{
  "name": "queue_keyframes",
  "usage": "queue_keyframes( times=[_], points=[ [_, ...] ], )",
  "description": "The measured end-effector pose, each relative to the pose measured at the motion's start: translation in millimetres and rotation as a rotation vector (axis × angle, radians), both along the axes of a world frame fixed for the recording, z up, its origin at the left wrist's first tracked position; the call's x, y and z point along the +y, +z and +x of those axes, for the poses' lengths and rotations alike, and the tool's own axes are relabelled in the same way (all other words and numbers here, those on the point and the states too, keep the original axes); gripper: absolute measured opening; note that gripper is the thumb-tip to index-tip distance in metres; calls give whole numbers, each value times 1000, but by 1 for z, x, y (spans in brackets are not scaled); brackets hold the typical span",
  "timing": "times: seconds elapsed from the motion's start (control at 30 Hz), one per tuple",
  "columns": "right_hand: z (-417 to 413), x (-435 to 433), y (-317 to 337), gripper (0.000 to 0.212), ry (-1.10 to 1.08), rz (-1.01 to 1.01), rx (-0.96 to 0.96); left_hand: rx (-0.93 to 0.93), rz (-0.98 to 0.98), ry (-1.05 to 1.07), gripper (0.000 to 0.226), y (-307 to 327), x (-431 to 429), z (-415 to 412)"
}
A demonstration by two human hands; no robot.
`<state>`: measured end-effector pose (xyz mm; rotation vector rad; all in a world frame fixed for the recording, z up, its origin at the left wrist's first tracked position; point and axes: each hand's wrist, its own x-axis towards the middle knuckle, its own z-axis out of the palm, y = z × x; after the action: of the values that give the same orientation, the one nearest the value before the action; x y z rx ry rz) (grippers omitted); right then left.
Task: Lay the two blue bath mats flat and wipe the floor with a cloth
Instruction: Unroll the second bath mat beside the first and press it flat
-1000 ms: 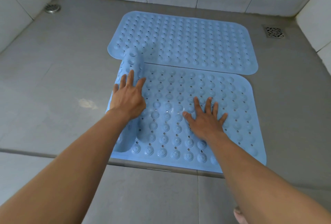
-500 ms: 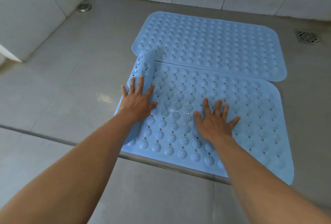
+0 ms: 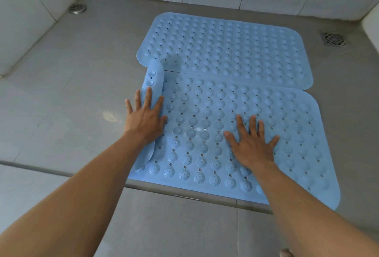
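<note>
Flattening the near mat (image 3: 201, 113) is the step in hand, by my reading: the person is pressing both palms down on it. The left hand (image 3: 146, 119) is lying spread, fingers straight and fanned, on the rolled-up edge (image 3: 153, 78) at the mat's left end, which is curling over and showing its suction cups just beyond the fingertips. The right hand (image 3: 251, 143) is also lying flat and wide, well to the right of the left one, pinning the middle of the mat; neither hand is gripping anything. The far mat (image 3: 225, 45) is sitting beyond both hands, flat as far as can be told, its near edge meeting the near mat's far edge, and the tip of the curl is lying over its corner. The next move is probably calling for the left hand to be pushing the curl outward and down onto the bare floor (image 3: 67, 113) to its own left, while the right is stopping the mat from sliding. No cloth is showing, so wiping is looking like a later step.
</note>
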<state>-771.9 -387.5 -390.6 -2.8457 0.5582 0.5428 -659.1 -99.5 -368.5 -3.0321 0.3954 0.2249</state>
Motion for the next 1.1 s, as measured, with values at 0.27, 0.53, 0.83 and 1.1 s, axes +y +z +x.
queue_keyframes(
  times=[0.27,0.53,0.83,1.1],
  points=[
    [17,37,5,69,-83,-21,-33,-155,143,60,61,6,19,2],
    [19,40,-5,75,-52,11,-7,-149,305,68,49,4,27,7],
    [18,40,-7,74,-58,5,-6,-100,359,185,82,10,36,16],
    [17,36,-6,75,-47,20,-6,211,-35,146,72,-21,53,11]
  ],
)
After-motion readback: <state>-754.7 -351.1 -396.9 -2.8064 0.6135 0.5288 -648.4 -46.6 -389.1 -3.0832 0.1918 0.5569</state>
